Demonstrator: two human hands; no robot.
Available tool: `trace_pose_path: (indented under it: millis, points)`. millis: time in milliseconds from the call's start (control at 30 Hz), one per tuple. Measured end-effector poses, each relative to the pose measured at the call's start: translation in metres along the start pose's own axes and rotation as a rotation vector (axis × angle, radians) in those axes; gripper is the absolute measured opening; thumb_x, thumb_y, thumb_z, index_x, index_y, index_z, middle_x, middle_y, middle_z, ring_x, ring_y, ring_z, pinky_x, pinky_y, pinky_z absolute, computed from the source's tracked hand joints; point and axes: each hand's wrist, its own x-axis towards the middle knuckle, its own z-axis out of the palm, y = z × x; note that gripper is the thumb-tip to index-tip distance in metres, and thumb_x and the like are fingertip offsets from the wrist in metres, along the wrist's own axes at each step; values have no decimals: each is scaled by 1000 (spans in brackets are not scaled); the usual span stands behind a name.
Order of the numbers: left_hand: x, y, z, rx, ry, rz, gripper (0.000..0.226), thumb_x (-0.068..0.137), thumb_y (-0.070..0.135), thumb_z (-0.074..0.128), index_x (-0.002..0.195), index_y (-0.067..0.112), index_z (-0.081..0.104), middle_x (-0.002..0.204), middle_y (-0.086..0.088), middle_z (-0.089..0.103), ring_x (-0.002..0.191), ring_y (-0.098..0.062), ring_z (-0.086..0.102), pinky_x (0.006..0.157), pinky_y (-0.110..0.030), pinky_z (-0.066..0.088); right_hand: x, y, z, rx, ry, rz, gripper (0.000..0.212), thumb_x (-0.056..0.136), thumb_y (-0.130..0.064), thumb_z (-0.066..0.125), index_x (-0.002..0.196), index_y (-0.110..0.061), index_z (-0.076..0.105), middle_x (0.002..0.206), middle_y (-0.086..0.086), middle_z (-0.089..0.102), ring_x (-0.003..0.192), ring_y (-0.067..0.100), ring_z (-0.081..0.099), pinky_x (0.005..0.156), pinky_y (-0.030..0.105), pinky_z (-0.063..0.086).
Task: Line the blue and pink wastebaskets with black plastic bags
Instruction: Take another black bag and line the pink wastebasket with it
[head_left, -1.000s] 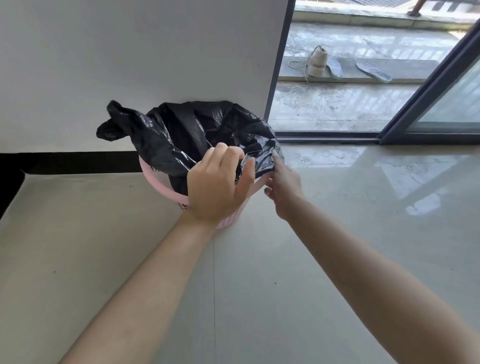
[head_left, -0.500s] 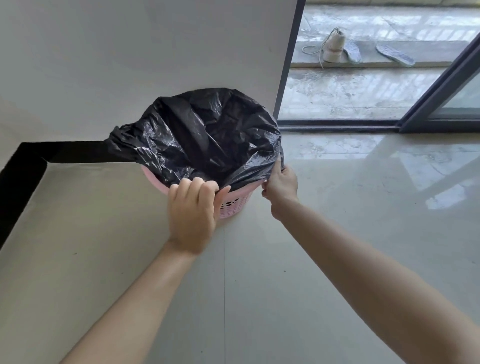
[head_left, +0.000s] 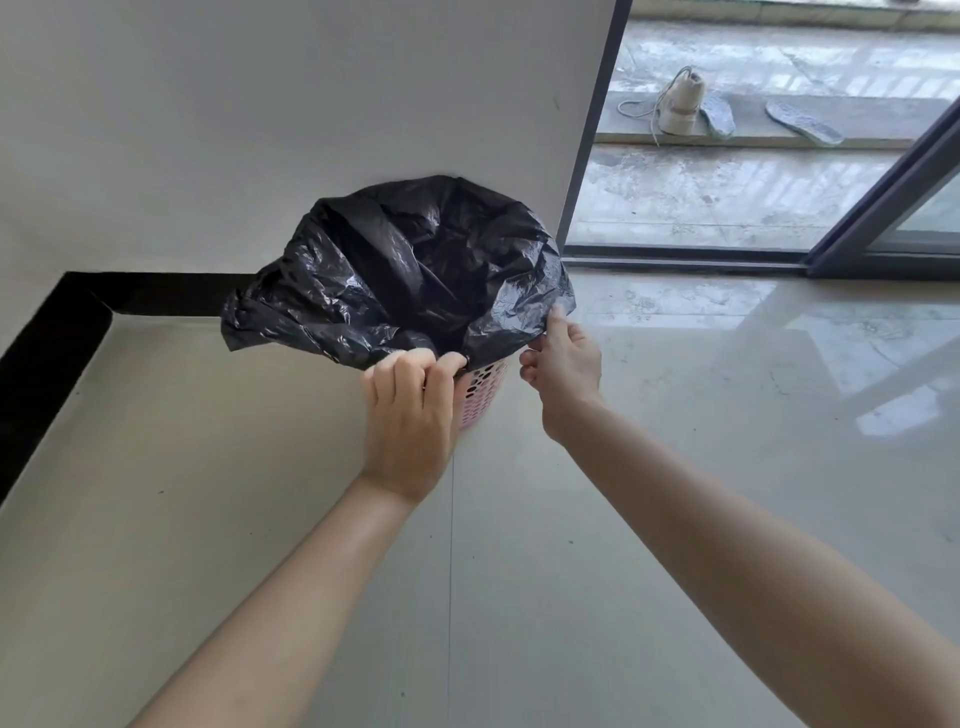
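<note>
A pink perforated wastebasket (head_left: 480, 387) stands on the floor against the white wall. A black plastic bag (head_left: 415, 270) sits in it, its mouth spread wide and draped over the rim, so most of the basket is hidden. My left hand (head_left: 410, 410) is at the near rim, fingers curled on the bag's edge. My right hand (head_left: 563, 364) pinches the bag's edge at the basket's right side. No blue wastebasket is in view.
A white wall (head_left: 285, 104) with a black skirting (head_left: 57, 332) rises behind the basket. To the right is a dark sliding door frame (head_left: 878, 208); beyond it a white shoe (head_left: 680, 101) and insoles lie on a step. Glossy floor tiles (head_left: 727, 415) spread around.
The bag's mouth has been spread wider and pulled lower over the rim. My left hand moved from the bag's top edge down to the near rim; my right hand stays on the right edge.
</note>
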Motion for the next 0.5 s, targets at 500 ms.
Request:
trace_pose_path:
  millis: [500]
  points:
    - [30, 2, -43, -464, 126, -380, 27, 93, 24, 46, 116, 10, 44, 88, -9, 49, 73, -26, 51, 63, -35, 44, 5, -16, -7, -222, 141, 0, 27, 94, -28, 51, 118, -22, 39, 107, 7, 52, 89, 24, 53, 70, 36, 44]
